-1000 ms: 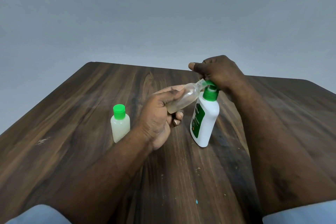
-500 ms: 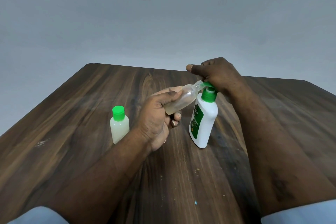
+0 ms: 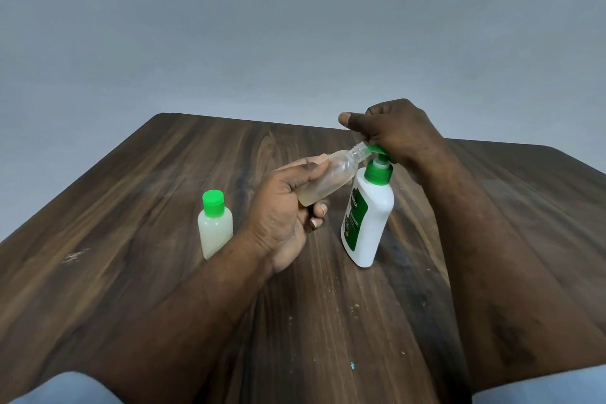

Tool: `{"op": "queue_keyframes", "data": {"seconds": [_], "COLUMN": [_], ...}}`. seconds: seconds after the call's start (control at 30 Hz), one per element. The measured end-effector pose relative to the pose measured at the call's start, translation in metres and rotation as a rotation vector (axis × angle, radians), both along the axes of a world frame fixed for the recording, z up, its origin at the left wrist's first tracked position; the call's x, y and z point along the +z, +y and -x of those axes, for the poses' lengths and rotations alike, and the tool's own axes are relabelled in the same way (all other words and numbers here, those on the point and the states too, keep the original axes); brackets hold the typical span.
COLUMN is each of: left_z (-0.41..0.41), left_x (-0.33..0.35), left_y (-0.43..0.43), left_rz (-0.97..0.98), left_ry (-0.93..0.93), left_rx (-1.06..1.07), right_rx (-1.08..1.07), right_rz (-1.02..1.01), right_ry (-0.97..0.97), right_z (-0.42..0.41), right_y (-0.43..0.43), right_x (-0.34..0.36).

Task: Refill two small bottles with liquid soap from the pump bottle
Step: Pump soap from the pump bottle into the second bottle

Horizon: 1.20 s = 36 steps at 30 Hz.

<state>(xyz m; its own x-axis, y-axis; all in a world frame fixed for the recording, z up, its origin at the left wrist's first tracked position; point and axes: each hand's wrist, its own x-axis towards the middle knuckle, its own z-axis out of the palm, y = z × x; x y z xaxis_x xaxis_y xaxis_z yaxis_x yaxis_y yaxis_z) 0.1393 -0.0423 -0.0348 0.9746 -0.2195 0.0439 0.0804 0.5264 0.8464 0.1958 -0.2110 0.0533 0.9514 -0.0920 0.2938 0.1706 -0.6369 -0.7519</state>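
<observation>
The pump bottle (image 3: 373,226) is glossy white plastic. At its nozzle the open small bottle (image 3: 337,174) is clear plastic; left of it the capped small bottle (image 3: 214,233) is cloudy plastic. Beneath, the table (image 3: 147,272) is matt grained wood.

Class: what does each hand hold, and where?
Left hand: uncapped small bottle, by its lower body. Right hand: pump bottle, over its green head.
</observation>
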Motion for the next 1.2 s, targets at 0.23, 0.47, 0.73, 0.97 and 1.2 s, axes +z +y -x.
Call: {"op": "queue_keyframes", "data": {"seconds": [0.23,0.47,0.73,0.97,1.2], "left_z": [-0.0001,0.0026,0.0003,-0.0001,0.0006], "left_x": [0.0005,0.0024,0.0026,0.0018,0.0029], "left_y": [-0.0002,-0.0013,0.0007,-0.0005,0.0], "left_rz": [0.016,0.016,0.035,0.038,0.049], "left_ry": [0.03,0.02,0.024,0.029,0.024], "left_rx": [0.014,-0.011,-0.002,-0.01,-0.007], "right_rx": [-0.006,-0.037,-0.006,0.028,0.042], "right_rz": [0.003,0.027,-0.004,-0.015,-0.048], "right_ry": [-0.004,-0.091,-0.028,-0.025,-0.02], "right_z": [-0.0003,0.0025,0.0011,0.0008,0.0004], "right_y": [0.0021,-0.0011,0.0014,-0.0004,-0.0008], "right_x": [-0.0031,0.0034,-0.0023,-0.0003,0.0001]}}
